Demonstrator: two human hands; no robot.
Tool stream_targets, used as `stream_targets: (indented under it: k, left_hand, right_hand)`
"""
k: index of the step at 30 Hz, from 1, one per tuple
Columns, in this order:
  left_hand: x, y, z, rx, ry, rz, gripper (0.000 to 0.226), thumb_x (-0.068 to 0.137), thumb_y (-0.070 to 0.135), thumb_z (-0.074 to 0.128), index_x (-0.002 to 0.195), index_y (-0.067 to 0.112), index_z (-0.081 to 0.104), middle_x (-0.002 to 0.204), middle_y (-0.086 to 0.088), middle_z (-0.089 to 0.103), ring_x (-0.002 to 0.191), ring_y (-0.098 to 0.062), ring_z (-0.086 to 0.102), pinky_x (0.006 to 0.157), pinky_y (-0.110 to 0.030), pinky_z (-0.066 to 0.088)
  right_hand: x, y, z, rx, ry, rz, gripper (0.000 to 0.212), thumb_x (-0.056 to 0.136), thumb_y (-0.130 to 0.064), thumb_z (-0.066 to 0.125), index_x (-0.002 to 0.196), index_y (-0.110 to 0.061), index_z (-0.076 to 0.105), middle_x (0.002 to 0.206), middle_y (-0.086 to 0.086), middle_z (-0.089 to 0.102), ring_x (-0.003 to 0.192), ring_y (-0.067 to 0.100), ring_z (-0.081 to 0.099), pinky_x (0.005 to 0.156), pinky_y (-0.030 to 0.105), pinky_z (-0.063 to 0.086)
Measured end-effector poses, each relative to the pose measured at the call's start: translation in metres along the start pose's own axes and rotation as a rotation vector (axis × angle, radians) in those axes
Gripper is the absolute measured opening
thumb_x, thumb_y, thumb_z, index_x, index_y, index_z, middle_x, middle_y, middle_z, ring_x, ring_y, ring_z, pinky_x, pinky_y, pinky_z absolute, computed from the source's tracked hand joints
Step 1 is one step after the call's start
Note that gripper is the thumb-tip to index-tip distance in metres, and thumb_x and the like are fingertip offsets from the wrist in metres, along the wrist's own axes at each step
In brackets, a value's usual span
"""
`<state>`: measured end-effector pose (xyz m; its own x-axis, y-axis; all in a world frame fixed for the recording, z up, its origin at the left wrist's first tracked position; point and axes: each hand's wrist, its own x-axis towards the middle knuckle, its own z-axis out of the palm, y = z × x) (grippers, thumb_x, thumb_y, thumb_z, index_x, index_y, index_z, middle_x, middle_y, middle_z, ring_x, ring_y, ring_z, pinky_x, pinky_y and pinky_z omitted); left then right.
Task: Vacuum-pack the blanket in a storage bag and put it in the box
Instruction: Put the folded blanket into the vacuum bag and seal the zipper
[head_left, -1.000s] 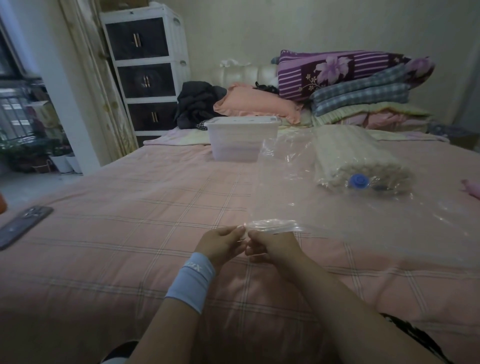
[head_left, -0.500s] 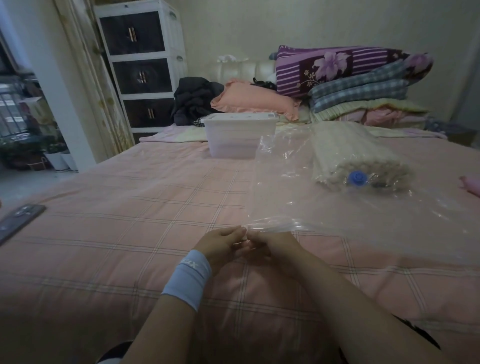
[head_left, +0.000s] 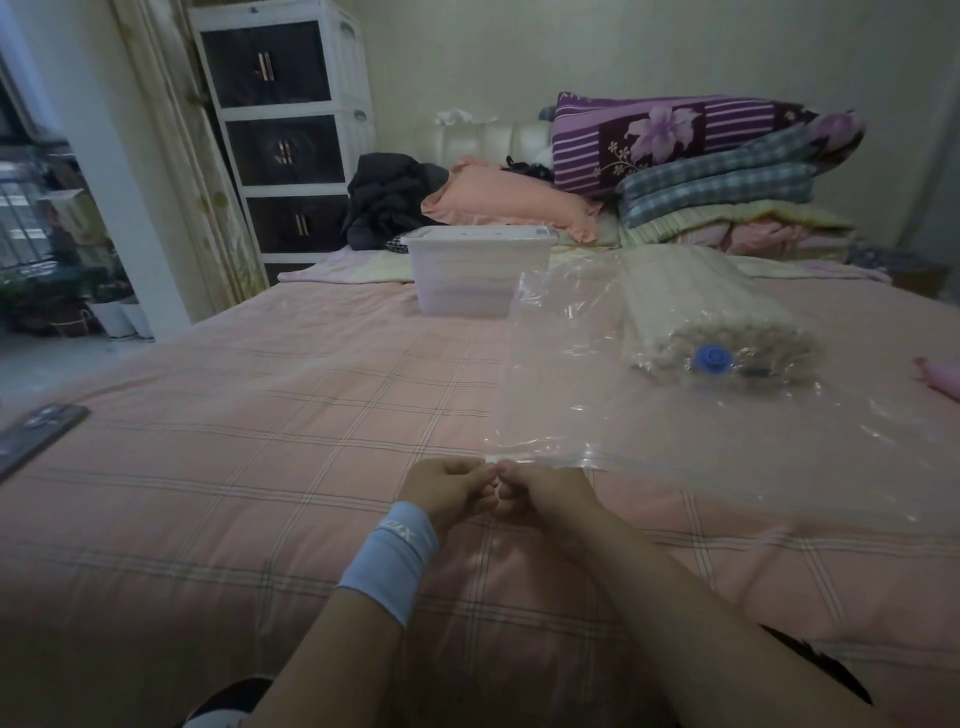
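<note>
Rolled cream blanket (head_left: 696, 306) lies inside clear plastic storage bag (head_left: 649, 415); left hand (head_left: 441, 488) and right hand (head_left: 545, 491) pinch its near edge with curled fingers (head_left: 467, 469).

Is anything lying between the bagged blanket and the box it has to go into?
Nothing visible lies on the bed between the blanket, inside its bag, and the box just left of it. The box's lid looks shut, though, so that blocks the way in.
</note>
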<state>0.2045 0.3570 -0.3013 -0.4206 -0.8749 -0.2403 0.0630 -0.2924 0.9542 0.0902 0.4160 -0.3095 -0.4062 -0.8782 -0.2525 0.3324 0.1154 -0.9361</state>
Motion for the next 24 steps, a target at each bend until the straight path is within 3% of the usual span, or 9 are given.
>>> stream_targets:
  k: [5,8,12,17,24]
  left_hand:
    - [-0.002,0.001,0.003,-0.060,-0.018,0.002,0.011,0.090,0.000,0.062,0.098,-0.007,0.066,0.063,-0.009,0.063,0.049,-0.009,0.062,0.049,-0.017,0.053]
    - [0.000,0.000,0.002,-0.063,-0.015,-0.011,0.011,0.090,0.000,0.062,0.097,-0.007,0.065,0.061,-0.008,0.063,0.048,-0.010,0.061,0.050,-0.017,0.054]
    - [0.000,0.001,0.002,-0.088,-0.010,-0.043,0.007,0.088,-0.001,0.064,0.083,-0.005,0.063,0.058,-0.009,0.060,0.045,-0.011,0.059,0.048,-0.018,0.053]
    - [-0.001,-0.002,0.009,-0.068,-0.005,-0.026,0.008,0.087,-0.006,0.063,0.080,-0.007,0.062,0.051,-0.008,0.062,0.043,-0.011,0.060,0.047,-0.018,0.053]
    - [-0.009,0.005,0.007,-0.099,-0.041,-0.056,0.017,0.091,0.000,0.061,0.106,-0.008,0.063,0.085,-0.019,0.065,0.065,-0.025,0.066,0.047,-0.028,0.056]
  right_hand:
    - [-0.001,-0.002,0.001,-0.004,0.009,0.016,0.017,0.093,-0.013,0.069,0.090,0.004,0.070,0.070,0.014,0.068,0.052,0.021,0.060,0.062,0.034,0.058]
    - [-0.004,-0.003,0.003,-0.048,0.017,0.004,0.019,0.094,-0.018,0.066,0.086,-0.001,0.070,0.069,0.011,0.071,0.050,0.021,0.062,0.055,0.030,0.057]
    - [-0.001,-0.002,0.001,-0.037,0.141,-0.039,0.020,0.092,-0.013,0.066,0.078,0.002,0.068,0.068,0.014,0.068,0.047,0.024,0.060,0.055,0.031,0.055]
    - [0.001,-0.002,0.003,-0.027,0.124,-0.001,0.024,0.096,-0.009,0.063,0.075,0.003,0.063,0.061,0.015,0.059,0.043,0.021,0.052,0.047,0.026,0.051]
    - [-0.004,0.004,-0.002,-0.010,0.121,-0.005,0.023,0.090,-0.021,0.072,0.088,0.002,0.069,0.071,0.015,0.068,0.048,0.023,0.058,0.047,0.027,0.052]
